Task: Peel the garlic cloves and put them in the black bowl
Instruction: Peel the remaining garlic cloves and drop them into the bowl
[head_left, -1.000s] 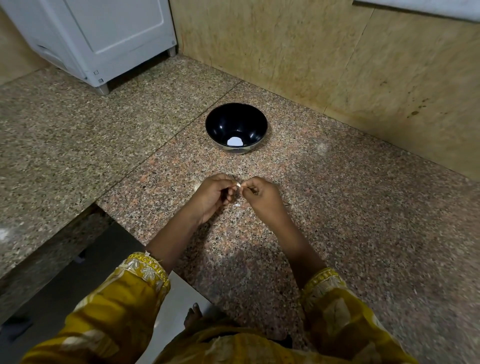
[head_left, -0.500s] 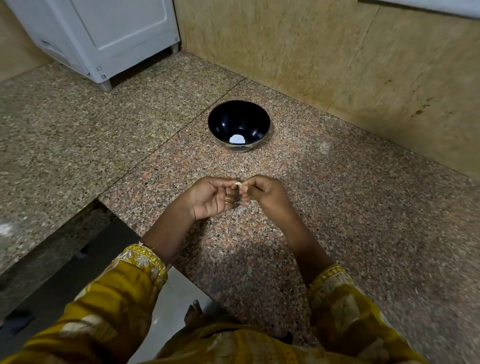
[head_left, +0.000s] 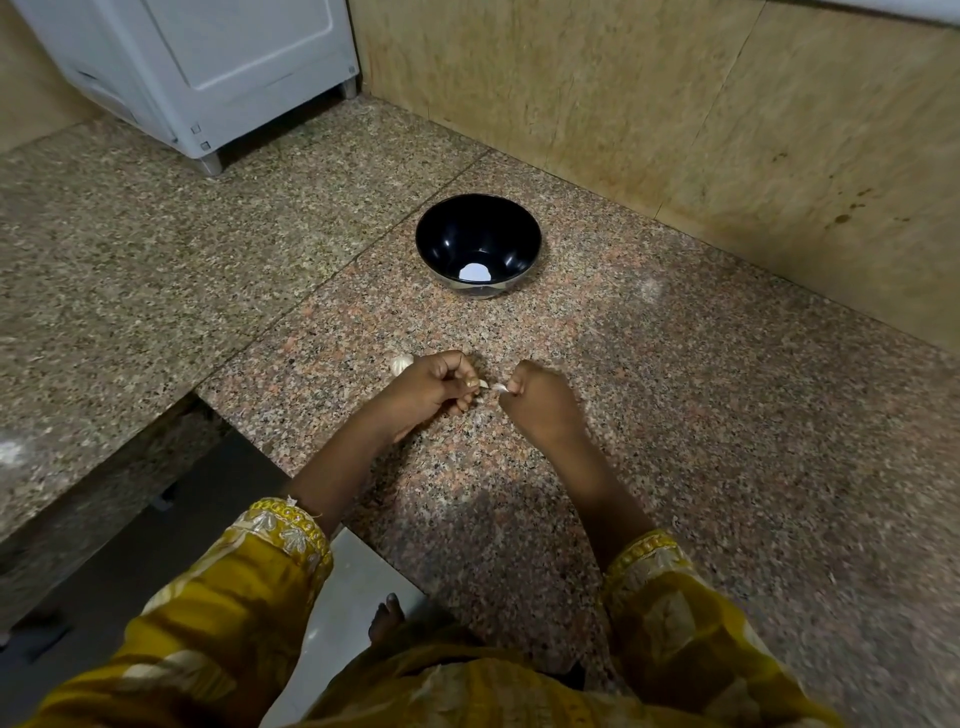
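Note:
A black bowl (head_left: 478, 244) stands on the granite counter, beyond my hands, with a white patch at its bottom that may be a clove or a reflection. My left hand (head_left: 431, 392) pinches a small garlic clove (head_left: 482, 384) at its fingertips. My right hand (head_left: 540, 402) is a short gap away and pinches a strip of white garlic skin (head_left: 500, 387). A white garlic piece (head_left: 401, 363) lies on the counter just behind my left hand, partly hidden by it.
A white appliance (head_left: 208, 67) stands at the back left on the counter (head_left: 727, 441). A tan stone wall (head_left: 675, 104) runs behind the bowl. The counter edge drops to the floor at lower left, where a foot shows.
My hands were together on the clove; now they have pulled a little apart, the right one drawing skin away. The garlic piece behind my left hand has come into sight.

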